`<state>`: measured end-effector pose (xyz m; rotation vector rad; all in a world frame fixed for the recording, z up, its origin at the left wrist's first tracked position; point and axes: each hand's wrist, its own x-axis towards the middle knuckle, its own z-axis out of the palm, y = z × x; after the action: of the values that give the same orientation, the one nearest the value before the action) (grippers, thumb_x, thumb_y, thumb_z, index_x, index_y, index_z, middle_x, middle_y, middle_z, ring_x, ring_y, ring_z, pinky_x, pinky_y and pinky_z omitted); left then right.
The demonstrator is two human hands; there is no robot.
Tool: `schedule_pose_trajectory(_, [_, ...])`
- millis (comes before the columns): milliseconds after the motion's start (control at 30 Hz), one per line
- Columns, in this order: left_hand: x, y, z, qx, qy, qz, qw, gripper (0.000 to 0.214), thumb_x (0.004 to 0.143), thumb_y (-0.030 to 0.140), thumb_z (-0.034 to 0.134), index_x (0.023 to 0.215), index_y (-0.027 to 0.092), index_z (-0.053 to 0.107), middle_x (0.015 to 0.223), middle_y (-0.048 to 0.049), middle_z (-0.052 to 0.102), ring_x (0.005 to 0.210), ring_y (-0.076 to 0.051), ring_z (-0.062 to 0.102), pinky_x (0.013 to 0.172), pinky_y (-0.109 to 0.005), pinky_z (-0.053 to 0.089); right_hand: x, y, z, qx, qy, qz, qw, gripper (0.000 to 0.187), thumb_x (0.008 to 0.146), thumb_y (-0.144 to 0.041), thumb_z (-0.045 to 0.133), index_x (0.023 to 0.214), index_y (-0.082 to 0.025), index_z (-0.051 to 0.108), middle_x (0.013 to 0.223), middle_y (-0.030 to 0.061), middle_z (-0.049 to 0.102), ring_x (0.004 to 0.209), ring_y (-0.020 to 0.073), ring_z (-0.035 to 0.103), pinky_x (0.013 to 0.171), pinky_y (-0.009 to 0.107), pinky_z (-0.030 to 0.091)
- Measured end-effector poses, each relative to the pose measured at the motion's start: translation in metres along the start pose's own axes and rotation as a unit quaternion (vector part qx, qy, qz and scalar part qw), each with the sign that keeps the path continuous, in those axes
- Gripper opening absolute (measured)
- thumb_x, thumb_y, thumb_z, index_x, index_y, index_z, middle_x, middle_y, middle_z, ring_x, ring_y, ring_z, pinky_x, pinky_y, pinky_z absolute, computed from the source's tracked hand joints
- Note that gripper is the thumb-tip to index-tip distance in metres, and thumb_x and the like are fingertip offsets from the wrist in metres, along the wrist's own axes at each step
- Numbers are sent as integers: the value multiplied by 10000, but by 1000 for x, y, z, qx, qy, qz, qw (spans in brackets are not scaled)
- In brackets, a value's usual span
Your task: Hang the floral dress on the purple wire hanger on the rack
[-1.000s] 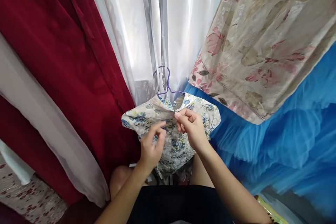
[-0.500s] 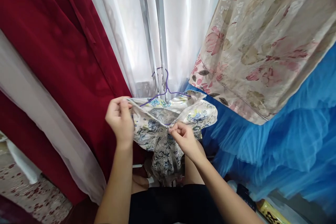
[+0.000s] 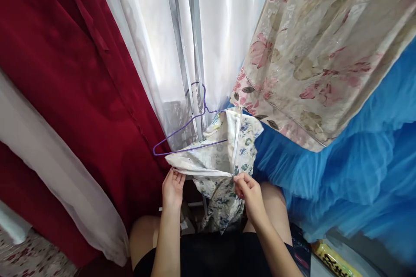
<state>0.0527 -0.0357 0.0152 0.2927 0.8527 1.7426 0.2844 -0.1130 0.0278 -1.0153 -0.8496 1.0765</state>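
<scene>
A small white dress with blue flowers (image 3: 227, 156) hangs half off a purple wire hanger (image 3: 182, 132), whose left arm is bare. The hanger hooks on a metal window frame (image 3: 191, 43). My left hand (image 3: 173, 187) grips the dress's opened edge at the lower left, fingers closed on the cloth. My right hand (image 3: 249, 190) pinches the same opened edge at the lower right. Between the hands the cloth is pulled out flat, its white lining showing. The rest of the dress hangs down towards my lap.
A dark red curtain (image 3: 71, 78) fills the left, a sheer white curtain (image 3: 224, 21) the middle. A beige floral cloth (image 3: 318, 47) hangs at upper right over blue tulle (image 3: 351, 181). A yellow packet (image 3: 331, 262) lies at lower right.
The dress has come off the hanger's left arm and been opened downwards. Both hands have dropped lower, the left moving right from the shoulder to the lower edge.
</scene>
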Motion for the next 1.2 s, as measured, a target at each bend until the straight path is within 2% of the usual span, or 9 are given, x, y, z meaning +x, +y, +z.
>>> schedule_pose_trajectory(133, [-24,-22,-9,48,-8,-23,999,134,864,253,732,895,157,644,808,-30,665,856,-184,711,919,-385,574,-2,15,-31,29,49,52,997,401,805,-483,739,654,-206,492,524,-66,352,494,87,228,498,267,141])
schedule_pose_trajectory(267, [-50,-24,7,68,-129,-3,989,322,785,410,830,910,168,659,988,-64,681,987,-202,667,928,-342,539,1,35,-53,20,58,67,996,402,810,-515,727,677,-205,509,550,-61,374,503,92,255,501,258,166])
schedule_pose_trajectory(433, [-94,-18,37,187,-281,52,940,312,902,498,702,878,189,668,886,-34,620,898,-182,590,867,-278,476,12,60,-76,-123,55,58,989,339,715,-392,750,556,-204,517,522,-18,473,523,129,391,522,268,292])
schedule_pose_trajectory(533, [-120,-23,47,283,-381,79,877,309,967,469,618,861,192,701,878,-40,592,844,-177,556,803,-270,448,6,52,-74,-221,-11,43,974,160,646,-280,793,669,-183,668,650,35,643,642,204,559,607,314,447])
schedule_pose_trajectory(633, [-140,-31,55,340,-464,95,813,305,1001,427,574,914,198,756,931,-66,593,900,-199,573,855,-299,451,-12,19,-60,-229,-188,24,955,249,771,-288,749,995,-179,757,979,92,742,911,274,664,805,386,551])
schedule_pose_trajectory(733, [-150,-35,58,385,-483,129,776,285,1012,399,564,970,217,780,984,-79,597,995,-213,578,943,-329,445,-29,-18,-47,-224,-354,19,908,451,883,-288,670,1323,-191,666,1354,127,644,1227,298,604,1053,437,494])
schedule_pose_trajectory(833, [-151,-34,53,429,-485,143,749,219,998,358,598,953,233,772,1141,-87,599,1175,-233,544,1072,-353,392,-38,-33,-42,-203,-396,75,892,476,916,-326,645,1366,-174,625,1361,137,630,1233,298,604,1061,451,487])
schedule_pose_trajectory(1033, [-137,-28,37,459,-491,91,735,270,1058,368,457,963,206,651,1171,-75,591,1113,-192,582,1002,-300,421,-53,5,-29,18,-312,223,923,350,801,-362,686,1076,-150,731,1136,94,721,1167,304,620,1036,421,465])
schedule_pose_trajectory(1200, [-120,-27,19,491,-468,29,734,356,1081,471,336,990,208,558,907,-22,612,866,-163,576,821,-274,427,-72,34,-8,173,-266,300,899,430,845,-515,635,1087,-171,724,1074,90,739,1145,293,645,1068,419,433])
